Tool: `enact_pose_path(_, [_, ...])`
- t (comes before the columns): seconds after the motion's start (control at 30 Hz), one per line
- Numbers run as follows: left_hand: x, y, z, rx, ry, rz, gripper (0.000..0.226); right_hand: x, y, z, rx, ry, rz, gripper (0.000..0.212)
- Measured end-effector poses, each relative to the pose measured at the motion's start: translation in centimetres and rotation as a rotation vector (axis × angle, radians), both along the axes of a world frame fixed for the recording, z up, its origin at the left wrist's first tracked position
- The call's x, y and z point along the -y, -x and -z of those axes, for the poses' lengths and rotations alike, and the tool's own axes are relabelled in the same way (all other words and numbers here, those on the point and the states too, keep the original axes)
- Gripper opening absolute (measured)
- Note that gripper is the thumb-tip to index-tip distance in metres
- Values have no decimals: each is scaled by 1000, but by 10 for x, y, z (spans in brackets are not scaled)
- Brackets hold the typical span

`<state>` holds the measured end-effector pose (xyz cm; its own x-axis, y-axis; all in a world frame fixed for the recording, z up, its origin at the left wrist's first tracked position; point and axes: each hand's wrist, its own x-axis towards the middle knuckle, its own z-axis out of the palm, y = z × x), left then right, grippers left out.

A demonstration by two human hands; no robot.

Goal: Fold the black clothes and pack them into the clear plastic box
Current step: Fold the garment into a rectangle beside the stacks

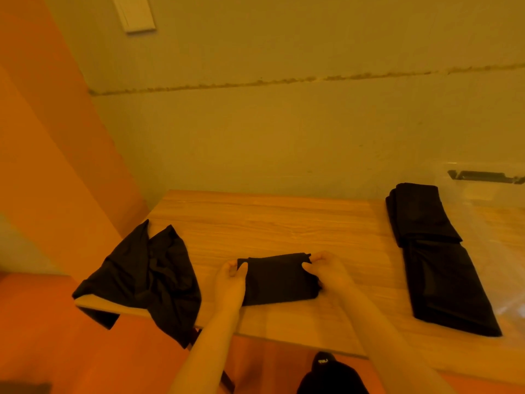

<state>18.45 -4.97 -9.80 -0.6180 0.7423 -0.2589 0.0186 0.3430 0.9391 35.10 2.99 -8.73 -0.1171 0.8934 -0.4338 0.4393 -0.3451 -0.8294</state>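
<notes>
Both hands on the folded black garment [279, 278], near-centre of the table [284, 220]. My left hand [230, 282] pinches its left edge, thumb on top, fingers curled under; my right hand [326, 270] grips the right edge near the far corner the same way. Garment is a compact soft rectangle, matte, thick from several layers, lying flat on the wood. Left of it, an unfolded black heap [145, 280], crumpled with deep creases, hangs over the table's near-left corner. Far right, folded black clothes [437, 257] sit in a long strip inside the clear plastic box [483, 211]: a thicker folded bundle at the far end, a flatter smooth panel at the near end. Box walls are nearly invisible; a dark handle clip [485, 176] shows at its far rim. Table is light wood-grain laminate, straight edges. Behind it a plain pale wall [284, 123] with a rough horizontal seam; orange panel [56, 137] to the left, orange floor [42, 336] below.
</notes>
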Motion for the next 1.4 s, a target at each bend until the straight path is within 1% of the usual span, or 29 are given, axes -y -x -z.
enact_pose_path(0.07, [-1,0,0,0,-6,81,35,-3,1,-1,-62,27,24,37])
enact_pose_path(0.13, [0,-1,0,-30,-1,136,45,0,6,-1,-56,-30,-43,46])
enact_pose_path(0.2, [2,-1,0,-35,-18,143,49,4,12,5,-97,-75,-79,42])
enact_pose_path(0.23, [3,0,1,-15,-34,138,48,6,14,8,-154,-65,-54,38])
enact_pose_path(0.3, [6,3,0,50,-62,130,47,7,14,13,-275,23,65,31])
enact_pose_path(0.33, [7,4,0,71,-65,140,48,6,12,14,-286,47,113,29])
enact_pose_path(0.4, [8,8,-1,69,-33,176,48,3,8,12,-155,19,126,28])
enact_pose_path(0.47, [10,11,-1,48,-11,179,42,4,5,2,-28,-37,122,38])
enact_pose_path(0.5, [11,13,0,42,-8,141,36,6,4,-2,12,-60,125,44])
enact_pose_path(0.57, [17,16,0,29,0,44,15,12,2,-5,79,-89,107,53])
enact_pose_path(0.6, [20,16,0,10,10,42,11,18,2,-5,98,-85,66,54])
enact_pose_path(0.67, [24,14,0,-37,55,122,15,29,5,1,129,-58,-29,55])
enact_pose_path(0.73, [23,12,5,-121,116,165,25,35,7,9,119,-78,-10,54])
enact_pose_path(0.8, [21,9,9,-211,146,101,36,36,6,11,43,-107,17,44])
enact_pose_path(0.87, [20,3,10,-317,158,55,40,36,4,8,-30,-115,14,32])
enact_pose_path(0.97, [23,-2,7,-377,171,103,39,31,-1,4,-16,-57,1,27])
enact_pose_path(1.0, [23,1,6,-328,186,141,35,25,-2,2,0,-5,13,30])
enact_pose_path(1.03, [21,5,3,-202,178,170,28,20,-4,0,2,52,35,36])
enact_pose_path(1.07, [19,10,0,-30,147,170,22,14,-5,-3,-19,95,61,43])
enact_pose_path(1.1, [16,16,-2,138,94,141,17,8,-5,-5,-50,105,85,49])
enact_pose_path(1.13, [13,21,-2,245,49,95,12,3,-3,-8,-77,93,103,52])
enact_pose_path(1.2, [3,28,-3,271,27,74,3,-2,8,-12,-116,62,115,54])
enact_pose_path(1.27, [-7,28,-2,292,54,82,8,-3,22,-9,-100,52,98,51])
enact_pose_path(1.3, [-10,26,-2,280,61,82,8,-4,28,-4,-93,39,105,44])
enact_pose_path(1.33, [-12,24,-3,223,66,75,11,-5,31,2,-110,11,128,34])
enact_pose_path(1.4, [-11,17,0,-3,82,77,23,-3,31,12,-174,-32,209,14])
